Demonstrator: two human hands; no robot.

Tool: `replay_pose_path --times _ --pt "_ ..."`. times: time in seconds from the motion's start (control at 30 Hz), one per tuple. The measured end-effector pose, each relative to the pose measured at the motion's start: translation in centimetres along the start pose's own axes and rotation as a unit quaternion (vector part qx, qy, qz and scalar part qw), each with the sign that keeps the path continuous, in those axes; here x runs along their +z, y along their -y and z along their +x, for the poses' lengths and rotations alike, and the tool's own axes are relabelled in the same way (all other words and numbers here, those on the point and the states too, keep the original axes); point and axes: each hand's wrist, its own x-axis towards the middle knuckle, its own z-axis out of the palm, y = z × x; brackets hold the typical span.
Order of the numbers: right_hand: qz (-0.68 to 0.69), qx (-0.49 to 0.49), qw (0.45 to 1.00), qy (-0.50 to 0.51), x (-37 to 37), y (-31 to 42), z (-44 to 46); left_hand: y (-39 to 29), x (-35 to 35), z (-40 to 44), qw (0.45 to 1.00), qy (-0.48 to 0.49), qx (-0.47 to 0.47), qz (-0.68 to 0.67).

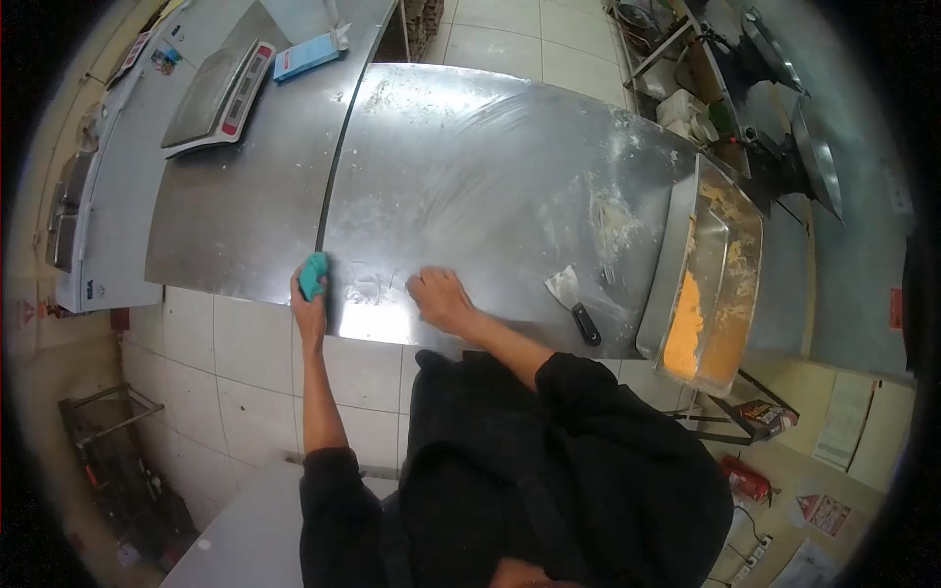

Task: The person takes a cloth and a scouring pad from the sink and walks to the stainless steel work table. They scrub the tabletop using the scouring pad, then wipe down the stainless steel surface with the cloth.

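My left hand (309, 312) is closed around a green sponge (314, 275) at the near edge of the steel table (470, 196), beside the seam between two table tops. To its right, my right hand (446, 303) rests low over the metal with its fingers curled in. Whatever may be under those fingers is hidden. A scraper (578, 306) with a black handle and a whitish, smeared blade lies on the table to the right of my right hand. White, floury smears mark the steel around both hands and farther off.
At the table's right end stands a deep metal tray (659, 265) with orange residue inside. On the left table top are a weighing scale (221, 98) and a blue box (306, 57). A fire extinguisher (748, 477) is at the lower right.
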Motion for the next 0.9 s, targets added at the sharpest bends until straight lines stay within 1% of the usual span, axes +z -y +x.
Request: replay_pose_path --times 0.03,0.07,0.1,0.13,0.17,0.2,0.23,0.27,0.3,0.33,0.37,0.4,0.43,0.47,0.5,0.53,0.57,0.6,0.63,0.67,0.7,0.77,0.8,0.83,0.87,0.9 --pt "-0.021 0.019 1.0 -0.002 0.1 -1.5 -0.5 0.4 -0.9 -0.5 0.999 -0.017 0.024 -0.029" --pt "-0.041 0.038 0.998 0.0 0.2 -4.5 -1.3 1.1 -2.1 -1.5 0.999 -0.019 0.024 -0.033" --pt "-0.116 0.129 0.984 -0.039 0.3 -8.7 -2.3 2.1 -3.5 -2.9 0.996 -0.059 0.012 -0.061" --pt "-0.142 0.171 0.974 -0.05 -3.5 -11.4 -2.8 2.9 -4.9 -4.5 0.991 -0.098 0.0 -0.087" --pt "-0.144 0.285 0.946 -0.056 -5.5 -15.1 -3.7 3.2 -6.4 -6.5 0.981 -0.123 -0.053 -0.14" --pt "-0.18 0.378 0.907 -0.04 -8.5 -17.4 -3.7 3.5 -7.8 -8.6 0.964 -0.148 -0.105 -0.194" --pt "-0.184 0.373 0.908 -0.039 -8.2 -17.9 -3.2 5.8 -9.0 -10.6 0.962 -0.189 -0.094 -0.172" --pt "-0.259 0.318 0.903 -0.127 -7.3 -18.5 -3.8 8.5 -10.0 -13.0 0.959 -0.226 -0.087 -0.146" --pt "-0.329 0.26 0.883 -0.213 -6.5 -18.5 -4.9 9.7 -10.5 -15.4 0.959 -0.224 -0.092 -0.145" --pt "-0.244 0.31 0.905 -0.159 -4.8 -16.1 -4.5 10.4 -10.7 -17.1 0.944 -0.254 -0.132 -0.166" --pt "-0.156 0.355 0.916 -0.104 -1.9 -11.7 -3.8 11.1 -10.8 -18.5 0.925 -0.284 -0.171 -0.188" --pt "-0.206 0.198 0.953 -0.099 0.9 -7.6 -4.4 11.4 -10.7 -19.9 0.924 -0.285 -0.172 -0.189" --pt "-0.167 0.154 0.974 0.012 2.3 -2.5 -4.6 11.5 -10.5 -21.4 0.915 -0.256 -0.247 -0.189" --pt "-0.077 0.067 0.994 0.028 2.3 2.4 -5.0 11.9 -10.6 -22.5 0.902 -0.227 -0.317 -0.188" --pt "-0.074 0.056 0.996 0.008 2.2 3.0 -5.4 13.5 -10.6 -23.7 0.902 -0.227 -0.317 -0.186" --pt "-0.071 0.044 0.996 -0.011 2.1 3.2 -6.0 16.3 -10.2 -25.4 0.91 -0.203 -0.331 -0.145" --pt "-0.085 0.092 0.992 -0.031 1.8 0.4 -6.1 18.7 -9.8 -27.2 0.915 -0.18 -0.345 -0.105" --pt "-0.099 0.141 0.984 -0.052 0.6 -3.9 -5.8 19.9 -10.0 -29.0 0.926 -0.127 -0.336 -0.12" --pt "-0.176 0.121 0.974 -0.081 -1.9 -7.5 -5.7 19.8 -9.9 -30.2 0.938 -0.104 -0.322 -0.083" --pt "-0.063 0.276 0.954 -0.101 -4.6 -9.6 -5.3 19.6 -9.7 -31.4 0.947 -0.08 -0.307 -0.046" --pt "-0.063 0.274 0.954 -0.102 -5.1 -10.4 -4.6 19.7 -9.5 -32.6 0.948 -0.081 -0.305 -0.047" --pt "-0.238 0.326 0.903 -0.149 -5.1 -11.3 -5.4 20.8 -9.8 -35.6 0.95 0.011 -0.312 -0.019" --pt "-0.254 0.264 0.92 -0.142 -2.9 -10.5 -6.5 22.7 -10.0 -36.9 0.948 0.054 -0.313 0.038" --pt "-0.272 0.2 0.932 -0.134 0.2 -8.4 -7.6 25.6 -9.9 -38.7 0.942 0.082 -0.324 0.007" --pt "-0.223 0.203 0.948 -0.105 1.3 -4.2 -7.6 27.6 -9.5 -39.8 0.935 0.112 -0.336 -0.022" --pt "-0.146 0.19 0.971 0.006 1.5 -0.2 -8.2 27.0 -9.1 -39.6 0.935 0.123 -0.333 -0.025"
